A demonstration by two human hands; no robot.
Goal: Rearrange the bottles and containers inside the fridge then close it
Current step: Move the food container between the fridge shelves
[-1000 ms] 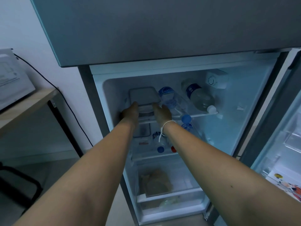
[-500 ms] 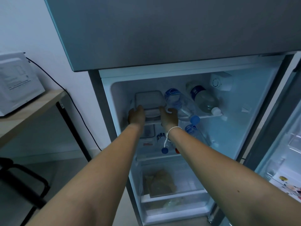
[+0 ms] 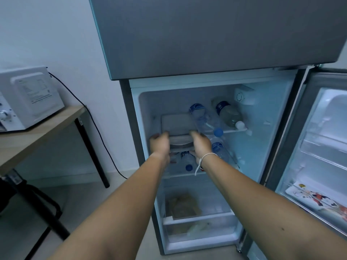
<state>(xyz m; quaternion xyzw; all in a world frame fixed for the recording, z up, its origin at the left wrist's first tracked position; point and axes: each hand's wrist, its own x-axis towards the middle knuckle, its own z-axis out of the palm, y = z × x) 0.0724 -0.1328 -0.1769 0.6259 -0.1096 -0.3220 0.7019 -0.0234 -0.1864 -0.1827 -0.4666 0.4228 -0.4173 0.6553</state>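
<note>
fridge [image 3: 216, 81] stands open, and both hands reach to its top shelf. left hand [image 3: 159, 144] and right hand [image 3: 201, 144] grip opposite ends of a lidded grey container [image 3: 177, 123] between them, fingers curled on its front corners. just right of the right hand lie two water bottles [image 3: 204, 117], caps forward. below the hands, more bottles [image 3: 187, 160] lie on the lower shelf.

Fridge [image 3: 216, 34] exterior grey with white interior; container [image 3: 177, 123] on top shelf pale grey; bottle [image 3: 204, 119] beside it clear, blue label and blue cap; far-right bottle [image 3: 228, 113] clear, blue label, white cap; microwave [image 3: 28, 98] at left white; table [image 3: 43, 128] light wood, black legs.
</note>
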